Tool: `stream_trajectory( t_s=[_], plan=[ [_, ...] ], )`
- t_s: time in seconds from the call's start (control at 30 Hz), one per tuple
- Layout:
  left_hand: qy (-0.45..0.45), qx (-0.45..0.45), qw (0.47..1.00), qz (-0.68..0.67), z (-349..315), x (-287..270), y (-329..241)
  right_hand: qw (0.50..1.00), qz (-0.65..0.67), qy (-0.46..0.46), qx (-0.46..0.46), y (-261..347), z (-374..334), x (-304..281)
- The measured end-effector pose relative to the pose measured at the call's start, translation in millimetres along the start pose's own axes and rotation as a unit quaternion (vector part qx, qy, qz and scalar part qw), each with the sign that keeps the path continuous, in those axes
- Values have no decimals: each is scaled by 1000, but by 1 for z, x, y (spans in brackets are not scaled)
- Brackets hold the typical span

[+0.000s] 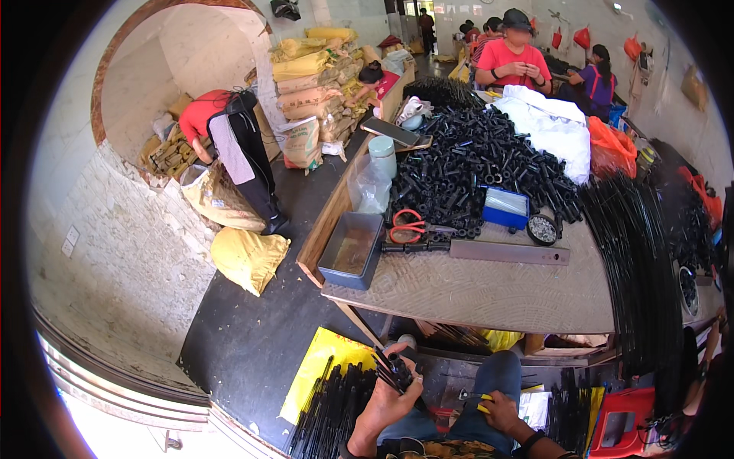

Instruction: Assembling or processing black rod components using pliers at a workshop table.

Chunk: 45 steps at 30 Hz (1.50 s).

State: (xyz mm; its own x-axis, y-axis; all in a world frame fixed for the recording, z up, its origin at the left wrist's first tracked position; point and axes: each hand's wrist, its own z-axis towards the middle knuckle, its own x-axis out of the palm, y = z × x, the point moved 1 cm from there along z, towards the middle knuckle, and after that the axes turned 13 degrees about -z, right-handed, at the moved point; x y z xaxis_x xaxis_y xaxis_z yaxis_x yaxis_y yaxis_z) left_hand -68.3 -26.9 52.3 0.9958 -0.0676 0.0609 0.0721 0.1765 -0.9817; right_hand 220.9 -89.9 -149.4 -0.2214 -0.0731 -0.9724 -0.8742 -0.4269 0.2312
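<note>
My left hand is closed around a small bundle of black tubular pieces, whose ends stick up past the fingers. In my right hand, above my lap, is a pair of pliers with yellow handles, its metal jaws pointing left. Beside my left forearm, a bunch of long black rods leans over a yellow sheet. More black rods stand to the right of my right hand. My fingers hide where the left-hand pieces are gripped.
Ahead is a table with a heap of black fittings, a grey bin, red-handled scissors, a metal bar and long black rods. A person in red works behind it. Another bends over sacks at left.
</note>
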Motion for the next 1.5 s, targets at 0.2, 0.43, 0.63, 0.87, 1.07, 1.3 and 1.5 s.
stream_trajectory(
  t_s=[0.2, 0.43, 0.63, 0.87, 1.07, 1.3, 1.5],
  plan=[
    [5, 7, 1000, 11, 0, -1, 1, 1000, 0, 5, -3, -2, 0, 2],
    [4, -11, 1000, -3, 1, 1, -2, 1000, -5, -17, -10, 0, 1, 1],
    [0, -23, 999, -23, 1, 1, -4, 1000, -6, -19, -13, 0, 1, 0],
    [-2, -18, 1000, -25, 2, -1, -3, 1000, -11, -9, -12, -1, 1, 2],
    [2, -8, 1000, -2, 3, -1, -3, 1000, -12, -9, -8, -2, 0, 3],
    [-6, -21, 999, -25, 3, -3, -2, 1000, -12, -8, -14, 0, 2, 1],
    [-7, -16, 999, -27, 3, -2, -4, 1000, -11, -8, -8, 0, 1, 0]
  ],
)
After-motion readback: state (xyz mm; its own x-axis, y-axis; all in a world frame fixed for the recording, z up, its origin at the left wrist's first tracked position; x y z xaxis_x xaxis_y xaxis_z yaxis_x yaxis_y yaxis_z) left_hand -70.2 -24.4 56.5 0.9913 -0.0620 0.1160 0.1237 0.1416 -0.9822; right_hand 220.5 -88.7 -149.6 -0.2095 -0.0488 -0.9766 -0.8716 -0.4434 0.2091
